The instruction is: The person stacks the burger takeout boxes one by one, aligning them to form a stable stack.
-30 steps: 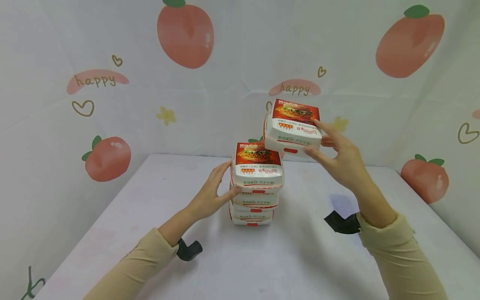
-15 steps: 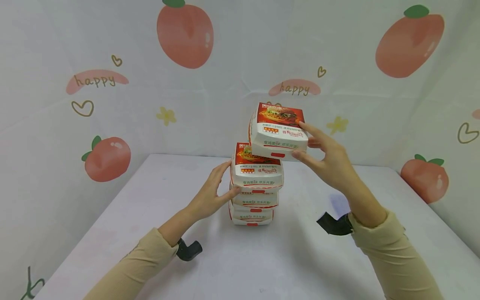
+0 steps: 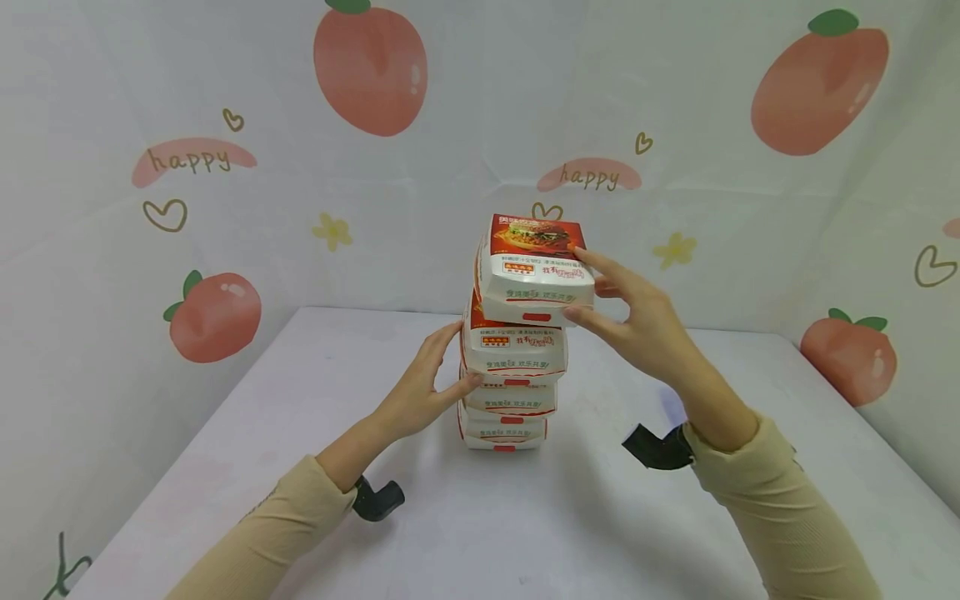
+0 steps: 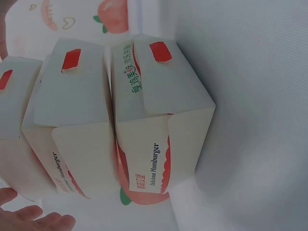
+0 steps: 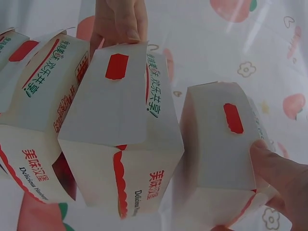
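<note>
In the head view a white hamburger box (image 3: 536,283) with a red burger picture is pinched by my right hand (image 3: 648,321), thumb at its front and fingers along its right side. It hangs just over a stack of three like boxes, slightly tilted; a narrow gap shows under the held box (image 5: 216,139) in the right wrist view. My left hand (image 3: 416,396) touches the left side of the top stacked box (image 3: 513,354), thumb at its front corner, fingers extended. Below are the middle box (image 3: 510,402) and the bottom box (image 3: 504,433).
The stack stands on a table with a white cloth (image 3: 375,550). Behind it hangs a white curtain (image 3: 480,83) printed with fruit and hearts. Black straps (image 3: 660,447) hang at both wrists, close above the cloth.
My right hand has carried its hamburger box left and slightly down, from the stack's upper right to over the top stacked box. The left hand and the stack have stayed in place.
</note>
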Motion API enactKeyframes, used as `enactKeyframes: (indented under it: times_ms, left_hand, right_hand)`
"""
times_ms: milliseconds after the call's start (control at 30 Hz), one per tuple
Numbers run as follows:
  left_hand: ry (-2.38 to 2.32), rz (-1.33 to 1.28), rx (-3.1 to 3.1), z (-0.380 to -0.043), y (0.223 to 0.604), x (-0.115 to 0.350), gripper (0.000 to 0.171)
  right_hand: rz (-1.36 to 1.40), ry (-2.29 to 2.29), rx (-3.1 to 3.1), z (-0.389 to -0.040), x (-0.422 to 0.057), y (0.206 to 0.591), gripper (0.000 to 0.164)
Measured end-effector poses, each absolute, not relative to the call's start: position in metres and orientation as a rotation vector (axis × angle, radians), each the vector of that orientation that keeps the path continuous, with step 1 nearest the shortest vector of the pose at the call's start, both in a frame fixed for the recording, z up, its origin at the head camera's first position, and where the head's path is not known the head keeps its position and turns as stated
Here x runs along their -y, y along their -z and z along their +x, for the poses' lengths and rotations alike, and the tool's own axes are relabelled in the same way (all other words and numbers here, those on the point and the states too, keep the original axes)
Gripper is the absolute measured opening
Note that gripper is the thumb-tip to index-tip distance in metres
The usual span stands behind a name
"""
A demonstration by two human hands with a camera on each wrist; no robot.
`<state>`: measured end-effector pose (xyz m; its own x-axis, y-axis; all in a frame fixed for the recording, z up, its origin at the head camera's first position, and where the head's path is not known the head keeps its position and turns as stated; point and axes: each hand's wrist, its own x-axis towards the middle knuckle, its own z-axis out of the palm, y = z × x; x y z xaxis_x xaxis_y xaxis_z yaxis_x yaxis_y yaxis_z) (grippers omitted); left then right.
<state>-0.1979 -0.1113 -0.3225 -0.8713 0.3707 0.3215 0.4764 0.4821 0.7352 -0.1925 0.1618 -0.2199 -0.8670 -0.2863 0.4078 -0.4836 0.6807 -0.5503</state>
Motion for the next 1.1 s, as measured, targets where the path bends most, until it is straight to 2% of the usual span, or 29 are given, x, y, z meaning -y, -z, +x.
enactKeyframes:
  times_ms: [1100]
  left_hand:
    - [1.355,-0.723,2.625,-0.1955,0.3205,0.1102,0.076]
  right_hand:
    - [0.675,-0.917,2.683,-0.1923,-0.1537,0.2219,0.069]
